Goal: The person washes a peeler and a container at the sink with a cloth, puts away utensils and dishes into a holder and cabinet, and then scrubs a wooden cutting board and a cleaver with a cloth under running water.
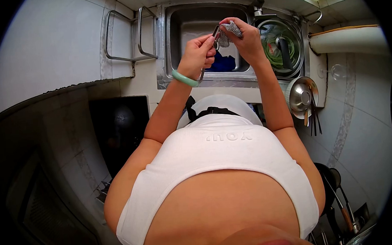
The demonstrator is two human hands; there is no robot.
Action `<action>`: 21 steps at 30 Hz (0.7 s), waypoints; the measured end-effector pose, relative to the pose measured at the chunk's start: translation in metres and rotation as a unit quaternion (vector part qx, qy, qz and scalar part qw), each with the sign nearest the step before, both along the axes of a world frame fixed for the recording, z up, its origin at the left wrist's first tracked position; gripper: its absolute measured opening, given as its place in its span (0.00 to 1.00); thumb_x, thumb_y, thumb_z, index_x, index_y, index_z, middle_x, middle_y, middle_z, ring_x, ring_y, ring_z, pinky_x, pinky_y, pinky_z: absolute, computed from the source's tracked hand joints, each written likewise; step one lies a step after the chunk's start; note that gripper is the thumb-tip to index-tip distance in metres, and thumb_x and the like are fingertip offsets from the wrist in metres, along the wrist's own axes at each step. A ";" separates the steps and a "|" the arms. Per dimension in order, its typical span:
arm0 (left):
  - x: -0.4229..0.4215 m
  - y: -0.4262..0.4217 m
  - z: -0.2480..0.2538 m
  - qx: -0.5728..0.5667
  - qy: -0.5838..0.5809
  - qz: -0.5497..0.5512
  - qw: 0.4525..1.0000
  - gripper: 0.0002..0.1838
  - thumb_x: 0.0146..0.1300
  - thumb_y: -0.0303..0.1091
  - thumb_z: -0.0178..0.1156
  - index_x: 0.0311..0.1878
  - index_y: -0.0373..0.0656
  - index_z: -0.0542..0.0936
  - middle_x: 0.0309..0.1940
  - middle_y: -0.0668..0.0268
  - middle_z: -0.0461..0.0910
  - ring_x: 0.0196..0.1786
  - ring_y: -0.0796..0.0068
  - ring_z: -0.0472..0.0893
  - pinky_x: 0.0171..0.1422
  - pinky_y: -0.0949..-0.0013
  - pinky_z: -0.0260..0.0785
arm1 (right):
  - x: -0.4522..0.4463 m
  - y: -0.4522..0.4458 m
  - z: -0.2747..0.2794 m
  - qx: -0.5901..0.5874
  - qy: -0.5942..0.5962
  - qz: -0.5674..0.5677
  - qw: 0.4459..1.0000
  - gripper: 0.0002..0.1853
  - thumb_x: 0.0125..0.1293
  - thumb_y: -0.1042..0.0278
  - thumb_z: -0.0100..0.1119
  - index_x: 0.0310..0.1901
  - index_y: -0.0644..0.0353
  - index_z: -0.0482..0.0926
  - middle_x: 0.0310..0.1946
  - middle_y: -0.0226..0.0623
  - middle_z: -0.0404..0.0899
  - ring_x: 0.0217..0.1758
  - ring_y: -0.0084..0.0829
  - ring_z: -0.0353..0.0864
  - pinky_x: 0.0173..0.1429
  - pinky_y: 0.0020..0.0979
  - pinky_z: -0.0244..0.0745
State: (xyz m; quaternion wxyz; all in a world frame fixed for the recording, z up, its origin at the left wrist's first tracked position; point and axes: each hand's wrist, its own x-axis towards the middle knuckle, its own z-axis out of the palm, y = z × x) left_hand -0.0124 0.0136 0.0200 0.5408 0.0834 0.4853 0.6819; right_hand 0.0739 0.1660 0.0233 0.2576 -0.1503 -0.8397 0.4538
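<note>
Above the sink (187, 32), my left hand (197, 56) is closed around a slim metal utensil (216, 31) with a loop-like end. Its exact kind is unclear; part of it sticks out below the hand, near the green bangle on my wrist. My right hand (250, 40) pinches a grey mesh scrubbing cloth (231, 29) against or right beside the utensil's upper end. Both hands are close together, fingertips nearly meeting. Beneath them, a dark blue cloth-like item (222, 63) lies in the sink, partly covered by my left hand.
Right of the sink sits a glass lid (269, 32) with a black handle over green strands. The faucet (261, 6) stands behind. A metal bowl (301, 95) with chopsticks is at the counter's right edge. A metal rack (133, 59) is on the left.
</note>
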 end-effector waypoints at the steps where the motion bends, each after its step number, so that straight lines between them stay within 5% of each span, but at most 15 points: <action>1: -0.002 -0.001 -0.001 0.008 -0.028 -0.019 0.999 0.09 0.72 0.36 0.48 0.40 0.43 0.74 0.18 0.77 0.61 0.17 0.90 0.57 0.18 0.85 0.46 | -0.001 0.003 -0.007 -0.023 0.014 0.022 0.999 0.11 0.58 0.75 0.63 0.43 0.61 0.80 0.34 0.41 0.83 0.35 0.30 0.84 0.39 0.25 0.77; 7: -0.007 -0.003 -0.005 0.029 -0.137 -0.042 0.989 0.07 0.73 0.36 0.47 0.42 0.45 0.72 0.19 0.78 0.60 0.18 0.91 0.56 0.17 0.86 0.46 | 0.003 0.011 -0.013 -0.061 0.021 0.059 0.996 0.13 0.59 0.77 0.62 0.47 0.59 0.80 0.36 0.36 0.84 0.37 0.23 0.83 0.40 0.23 0.77; 14: -0.005 0.000 0.002 0.022 -0.127 -0.036 0.991 0.07 0.73 0.36 0.47 0.43 0.45 0.72 0.19 0.78 0.60 0.18 0.91 0.56 0.17 0.87 0.46 | 0.005 0.010 -0.017 -0.187 0.033 0.044 0.981 0.12 0.62 0.70 0.61 0.48 0.58 0.81 0.33 0.34 0.84 0.34 0.20 0.81 0.39 0.22 0.75; 21: 0.008 0.011 -0.002 -0.047 0.070 0.040 0.996 0.13 0.71 0.36 0.50 0.51 0.42 0.77 0.18 0.75 0.65 0.17 0.88 0.61 0.18 0.83 0.50 | 0.008 0.007 -0.007 -0.069 -0.002 -0.029 0.997 0.10 0.61 0.69 0.63 0.42 0.60 0.81 0.28 0.35 0.83 0.31 0.20 0.80 0.36 0.23 0.74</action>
